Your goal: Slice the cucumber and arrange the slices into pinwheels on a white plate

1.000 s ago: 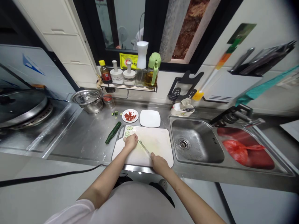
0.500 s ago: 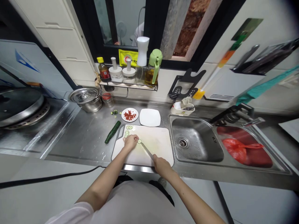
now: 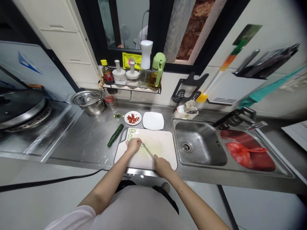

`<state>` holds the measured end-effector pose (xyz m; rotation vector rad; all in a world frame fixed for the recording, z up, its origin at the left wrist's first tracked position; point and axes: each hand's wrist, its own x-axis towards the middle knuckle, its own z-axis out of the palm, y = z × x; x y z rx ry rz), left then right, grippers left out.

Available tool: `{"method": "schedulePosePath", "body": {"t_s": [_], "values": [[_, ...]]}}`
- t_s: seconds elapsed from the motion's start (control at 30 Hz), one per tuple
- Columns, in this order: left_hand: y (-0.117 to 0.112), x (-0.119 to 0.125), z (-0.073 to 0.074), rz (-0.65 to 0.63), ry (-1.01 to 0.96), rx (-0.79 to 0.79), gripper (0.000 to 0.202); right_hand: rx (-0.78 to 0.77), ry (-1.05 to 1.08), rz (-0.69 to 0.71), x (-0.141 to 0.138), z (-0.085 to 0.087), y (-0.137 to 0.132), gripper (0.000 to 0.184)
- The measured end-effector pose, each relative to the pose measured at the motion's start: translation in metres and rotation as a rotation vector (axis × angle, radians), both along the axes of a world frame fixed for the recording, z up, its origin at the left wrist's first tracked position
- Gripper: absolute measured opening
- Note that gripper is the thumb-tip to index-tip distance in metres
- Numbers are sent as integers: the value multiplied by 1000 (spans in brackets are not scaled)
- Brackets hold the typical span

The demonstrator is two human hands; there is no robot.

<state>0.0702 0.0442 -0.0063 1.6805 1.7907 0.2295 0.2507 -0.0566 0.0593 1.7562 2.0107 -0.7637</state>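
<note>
My left hand [image 3: 133, 146] rests on the white cutting board [image 3: 163, 143], its fingers closed on a small cucumber piece [image 3: 143, 145] whose pale, green-edged end shows at the fingertips. How much lies beneath the hand is hidden. In my right hand [image 3: 163, 166] is a knife [image 3: 149, 152], gripped by the handle, its blade slanting up-left with the tip against that piece. Several cucumber slices [image 3: 130, 135] lie at the board's upper left, beyond my left hand. A whole cucumber [image 3: 115, 135] sits on the steel counter, left of the board.
Behind the board stand a plate of chopped red pieces [image 3: 132, 123] and a white square plate [image 3: 153, 120]. Green trimmings [image 3: 117, 116] lie near a lidded pot [image 3: 88, 101]. A sink [image 3: 201, 143] adjoins on the right, with a red bag [image 3: 240, 154] in its second basin.
My right hand has shifted slightly left with the knife. The cucumber piece's end looks darker at the blade. My left hand stays nearly where it was; the view has moved a little.
</note>
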Motion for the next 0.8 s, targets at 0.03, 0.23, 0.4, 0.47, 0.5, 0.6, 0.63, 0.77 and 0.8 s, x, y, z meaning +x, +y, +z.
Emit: {"method": "schedulePosePath", "body": {"t_s": [0.03,0.23,0.4,0.47,0.5,0.6,0.63,0.77,0.8], "values": [[0,0,-1,4,2,2,20,-2,-2,-1,1,0,-1,32],[0,2,-1,16,5,0,21,-1,-18,-15,6,-7,-7,35],[-1,3,1,12,10,8,21,29,-3,-13,4,-14,-5,35],[-1,3,1,8,13,10,21,34,-1,-28,3,-16,-4,33],[-2,4,1,8,12,12,21,35,-2,-34,3,-17,-4,33],[-3,4,0,7,5,23,22,38,-4,-35,1,-18,-3,33],[-4,4,-1,8,1,29,22,40,-6,-30,1,-18,-3,34],[-5,4,-3,18,-14,52,23,44,-4,-12,4,-18,-3,36],[-5,4,-4,19,-13,52,23,41,-4,-11,6,-18,-4,36]]}}
